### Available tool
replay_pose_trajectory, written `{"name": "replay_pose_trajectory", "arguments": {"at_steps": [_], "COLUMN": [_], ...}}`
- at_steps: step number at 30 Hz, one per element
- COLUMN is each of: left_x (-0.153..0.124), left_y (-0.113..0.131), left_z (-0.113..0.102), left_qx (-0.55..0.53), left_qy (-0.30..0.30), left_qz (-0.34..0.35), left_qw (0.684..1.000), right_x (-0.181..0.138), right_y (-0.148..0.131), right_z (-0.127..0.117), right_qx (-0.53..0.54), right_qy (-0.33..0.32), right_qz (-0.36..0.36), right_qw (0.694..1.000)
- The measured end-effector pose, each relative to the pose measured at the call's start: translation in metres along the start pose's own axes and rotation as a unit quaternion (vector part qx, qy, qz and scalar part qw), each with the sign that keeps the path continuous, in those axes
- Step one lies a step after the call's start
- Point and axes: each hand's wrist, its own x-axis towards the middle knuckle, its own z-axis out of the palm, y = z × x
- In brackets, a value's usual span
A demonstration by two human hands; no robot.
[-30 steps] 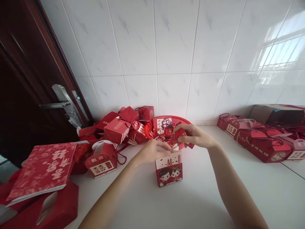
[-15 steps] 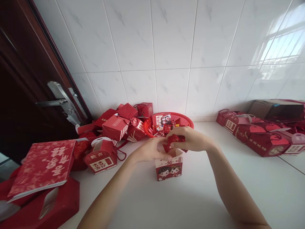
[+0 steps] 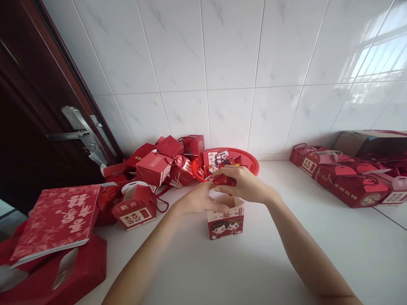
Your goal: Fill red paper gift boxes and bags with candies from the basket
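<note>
A small open-topped paper gift box (image 3: 225,226), red and cream with two cartoon faces, stands upright on the white surface in front of me. My left hand (image 3: 202,200) is curled at its upper left rim, the thumb along the front edge. Over the opening, my right hand (image 3: 243,183) has its fingers closed around a shiny red wrapped packet (image 3: 225,180). Behind both hands sits a red plastic basket (image 3: 252,163) holding several red packets and a printed card (image 3: 218,157). The inside of the box is mostly hidden.
Several red gift boxes (image 3: 152,167) are piled at the left, with a red printed bag (image 3: 60,218) nearer me. More red boxes (image 3: 356,186) and a grey carton (image 3: 356,146) stand at the right. A tiled wall (image 3: 229,118) rises behind; a dark door (image 3: 41,106) is at the left.
My right hand has shifted left and slightly up with the red packet, which is now further over toward my left fingers. The left hand and the box have stayed nearly in place.
</note>
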Motion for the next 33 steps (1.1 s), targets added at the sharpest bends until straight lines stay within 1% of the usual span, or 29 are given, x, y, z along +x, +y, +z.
{"name": "replay_pose_trajectory", "arguments": {"at_steps": [4,9,13,16,19,21,24,27,33], "left_x": [0.001,0.001,0.000,0.000,0.000,0.001,0.001,0.002,0.003], "left_y": [0.001,0.001,0.002,0.002,0.001,0.000,-0.001,-0.002,-0.007], "left_z": [0.000,-0.001,-0.001,-0.002,-0.001,0.000,-0.001,-0.001,-0.002], "left_qx": [-0.030,-0.014,-0.013,-0.023,-0.038,-0.037,-0.004,0.001,-0.031], "left_qy": [-0.027,-0.015,-0.016,-0.030,-0.041,-0.031,-0.009,-0.007,-0.005], "left_qz": [0.028,0.023,0.031,0.012,-0.009,-0.009,-0.022,-0.033,-0.007], "left_qw": [0.999,1.000,0.999,0.999,0.998,0.999,1.000,0.999,0.999], "right_x": [0.000,-0.002,-0.003,-0.003,-0.004,-0.005,-0.006,-0.006,-0.007], "right_y": [0.002,0.002,0.003,0.005,0.005,0.004,0.002,0.001,0.008], "right_z": [-0.001,-0.006,-0.009,-0.009,-0.008,-0.007,-0.008,-0.011,-0.019], "right_qx": [-0.021,0.010,0.007,0.020,0.041,0.053,0.066,0.075,0.090], "right_qy": [-0.024,-0.006,-0.013,-0.012,0.006,0.009,0.011,0.027,0.046], "right_qz": [-0.014,-0.023,-0.018,-0.021,-0.023,-0.023,-0.019,-0.012,0.008], "right_qw": [0.999,1.000,1.000,1.000,0.999,0.998,0.998,0.997,0.995]}}
